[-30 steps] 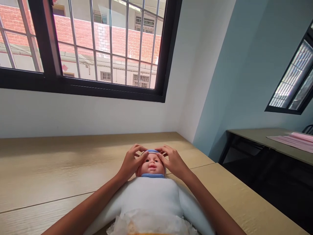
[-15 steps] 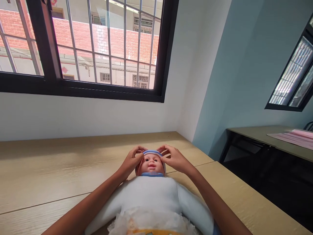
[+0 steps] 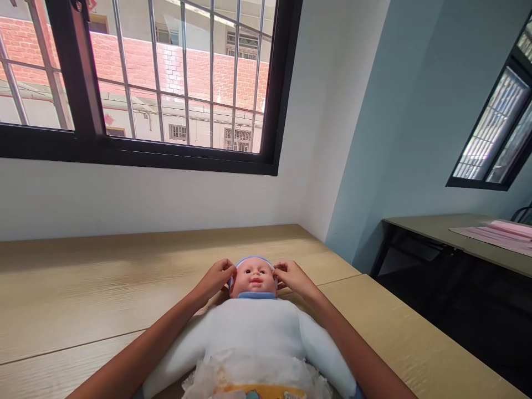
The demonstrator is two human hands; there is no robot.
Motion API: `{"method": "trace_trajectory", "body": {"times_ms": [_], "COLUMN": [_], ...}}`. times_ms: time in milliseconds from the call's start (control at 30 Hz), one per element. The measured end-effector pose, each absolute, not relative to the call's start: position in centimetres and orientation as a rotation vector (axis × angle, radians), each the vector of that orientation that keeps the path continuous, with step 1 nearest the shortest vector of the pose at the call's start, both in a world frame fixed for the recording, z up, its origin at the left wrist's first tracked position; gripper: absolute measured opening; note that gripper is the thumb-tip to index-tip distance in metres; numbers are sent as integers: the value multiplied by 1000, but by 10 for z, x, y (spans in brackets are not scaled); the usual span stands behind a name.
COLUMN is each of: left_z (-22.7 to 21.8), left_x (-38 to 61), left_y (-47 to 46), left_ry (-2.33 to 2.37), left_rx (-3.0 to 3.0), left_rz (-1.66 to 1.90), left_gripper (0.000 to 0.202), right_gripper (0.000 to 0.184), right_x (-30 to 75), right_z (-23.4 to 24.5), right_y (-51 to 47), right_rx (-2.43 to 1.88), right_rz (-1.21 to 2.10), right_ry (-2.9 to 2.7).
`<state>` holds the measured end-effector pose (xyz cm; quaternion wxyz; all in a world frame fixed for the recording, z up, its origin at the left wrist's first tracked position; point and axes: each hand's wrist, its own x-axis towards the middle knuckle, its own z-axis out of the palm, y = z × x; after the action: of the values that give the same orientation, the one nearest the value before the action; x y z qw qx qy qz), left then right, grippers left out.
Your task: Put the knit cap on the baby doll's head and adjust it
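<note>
A baby doll (image 3: 253, 281) lies on its back on the wooden table (image 3: 124, 266), its head toward the far wall. It wears a padded white garment (image 3: 253, 338) with a blue collar (image 3: 256, 295) and a diaper (image 3: 249, 378) at the lower edge of the view. A blue-rimmed cap (image 3: 254, 261) covers the top of its head. My left hand (image 3: 216, 279) grips the cap's edge at the doll's right side, and my right hand (image 3: 293, 279) does the same at the opposite side. The doll's ears are hidden.
A barred window (image 3: 166, 83) fills the wall above the table. To the right, past the table's edge, stands a second, darker table (image 3: 432, 233) with pink sheets (image 3: 499, 235) on it. The floor between the tables is dark.
Both hands have moved apart, from the doll's forehead down to the sides of its head. The cap's blue rim now shows as a wider arc, and the doll's forehead is uncovered.
</note>
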<state>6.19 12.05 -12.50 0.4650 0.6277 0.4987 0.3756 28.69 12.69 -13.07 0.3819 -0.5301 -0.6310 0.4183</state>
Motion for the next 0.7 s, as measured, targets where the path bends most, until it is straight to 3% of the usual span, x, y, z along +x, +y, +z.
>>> {"method": "trace_trajectory", "body": {"times_ms": [267, 700], "left_z": [-131, -119], "left_x": [60, 69], "left_y": [121, 115], "left_ry": [1284, 1099], "left_rx": [1553, 1612], "left_rz": [833, 841], "left_gripper": [27, 27], "right_gripper": [14, 15], "right_x": [286, 284], "right_z": [-156, -160], "right_y": [134, 146], "right_rx": [-1525, -1489], "right_rz": [959, 829], "right_ry": [-1582, -1508]}}
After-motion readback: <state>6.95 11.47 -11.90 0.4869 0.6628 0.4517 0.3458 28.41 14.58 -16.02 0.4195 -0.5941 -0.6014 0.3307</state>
